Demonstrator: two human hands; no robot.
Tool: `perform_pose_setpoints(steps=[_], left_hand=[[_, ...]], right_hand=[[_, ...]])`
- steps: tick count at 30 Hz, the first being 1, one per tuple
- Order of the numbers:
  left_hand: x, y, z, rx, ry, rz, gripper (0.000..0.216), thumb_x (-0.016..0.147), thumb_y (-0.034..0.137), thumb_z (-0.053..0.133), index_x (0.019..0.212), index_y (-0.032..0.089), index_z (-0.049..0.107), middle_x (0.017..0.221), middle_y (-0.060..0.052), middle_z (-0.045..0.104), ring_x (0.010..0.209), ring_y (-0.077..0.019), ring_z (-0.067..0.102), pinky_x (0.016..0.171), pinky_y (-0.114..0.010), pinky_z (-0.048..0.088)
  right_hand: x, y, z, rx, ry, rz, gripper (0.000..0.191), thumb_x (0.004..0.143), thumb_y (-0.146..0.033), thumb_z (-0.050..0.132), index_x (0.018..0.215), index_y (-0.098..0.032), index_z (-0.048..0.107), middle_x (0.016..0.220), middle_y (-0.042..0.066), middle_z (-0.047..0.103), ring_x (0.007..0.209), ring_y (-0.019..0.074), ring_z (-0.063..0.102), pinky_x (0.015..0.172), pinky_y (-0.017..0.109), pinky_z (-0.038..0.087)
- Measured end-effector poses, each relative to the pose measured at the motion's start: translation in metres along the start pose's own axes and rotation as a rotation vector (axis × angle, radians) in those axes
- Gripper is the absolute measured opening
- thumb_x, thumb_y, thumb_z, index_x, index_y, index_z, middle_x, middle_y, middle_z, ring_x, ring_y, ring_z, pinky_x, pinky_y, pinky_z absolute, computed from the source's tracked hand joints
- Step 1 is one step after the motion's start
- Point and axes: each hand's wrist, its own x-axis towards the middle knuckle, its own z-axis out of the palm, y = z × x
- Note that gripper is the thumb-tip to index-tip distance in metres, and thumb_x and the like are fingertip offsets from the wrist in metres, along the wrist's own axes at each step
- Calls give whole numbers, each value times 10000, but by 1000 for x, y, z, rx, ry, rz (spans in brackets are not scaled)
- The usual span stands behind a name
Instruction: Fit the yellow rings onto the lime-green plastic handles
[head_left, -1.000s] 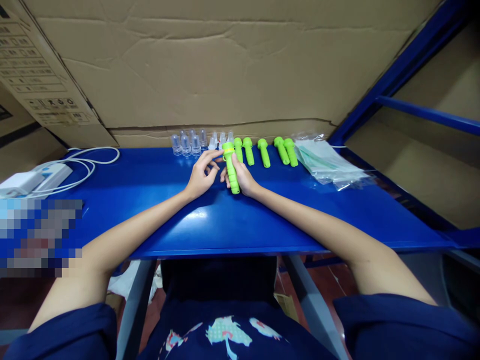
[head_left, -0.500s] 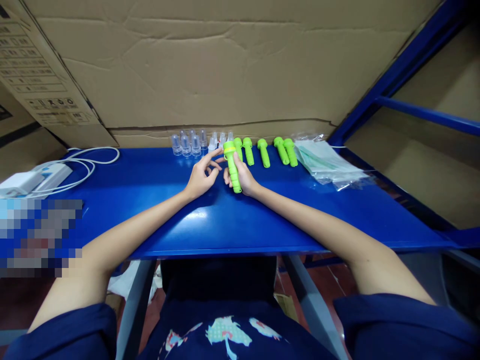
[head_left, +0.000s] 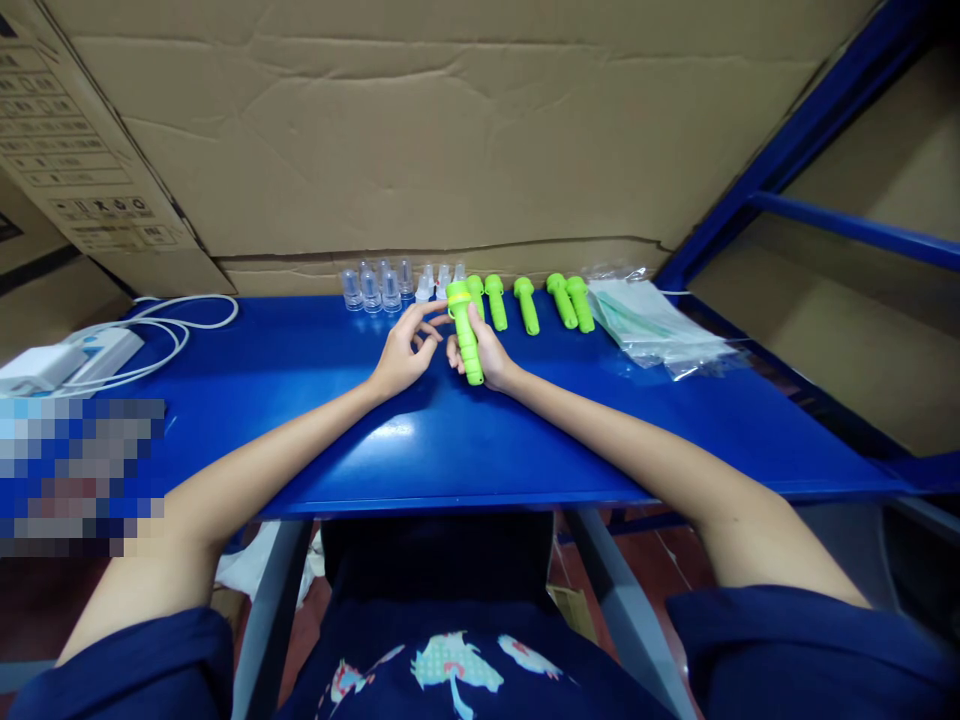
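A lime-green flashlight (head_left: 469, 345) is in my right hand (head_left: 491, 352), thumb along its side. Its wider head, with a yellow band, points up and away from me, and the ribbed handle comes down toward me. To its left, my left hand (head_left: 405, 350) holds nothing. Its fingers are bent but apart, and the forefinger reaches to the side of the flashlight's head; whether it touches I cannot tell. Beyond the hands lie more green flashlights (head_left: 527, 306), several in a loose row. Clear plastic caps (head_left: 371, 290) stand in a group at the back.
On the blue table (head_left: 315, 440), a clear plastic bag (head_left: 652, 325) with pale sheets lies at the back right. White cable (head_left: 184, 340) and a white power strip (head_left: 105, 355) sit at the left. A cardboard wall (head_left: 450, 150) closes off the back; a blue frame (head_left: 780, 150) rises at the right.
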Motion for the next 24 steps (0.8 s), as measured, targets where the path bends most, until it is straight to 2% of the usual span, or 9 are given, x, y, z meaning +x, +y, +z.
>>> perform_pose_setpoints(steps=[10,20,24], left_hand=[[0,-1,1,-4,7,10,449,872,91,538,1306,199,571,1253,-98,616,812,-90,663,622,-172,491],[0,1,1,17,0,23,434,882,123,541,1306,207,579,1263,-100,607,804,-100,668,623,-190,509],[0,2,0,24,-3,25,445,874,115,536,1311,196,573,1255,-105,614,807,-106,673,631,-197,517]], right_hand=[[0,0,0,11,-9,4,892,947,-829,223,1168,-82,658,450,-8,549,314,95,444,338,180,349],[0,0,0,6,-4,2,888,944,-834,209,1124,-86,654,439,-6,546,308,96,437,333,185,341],[1,3,-1,13,-42,-27,865,943,-835,217,1170,-104,622,458,-14,556,319,101,455,337,186,346]])
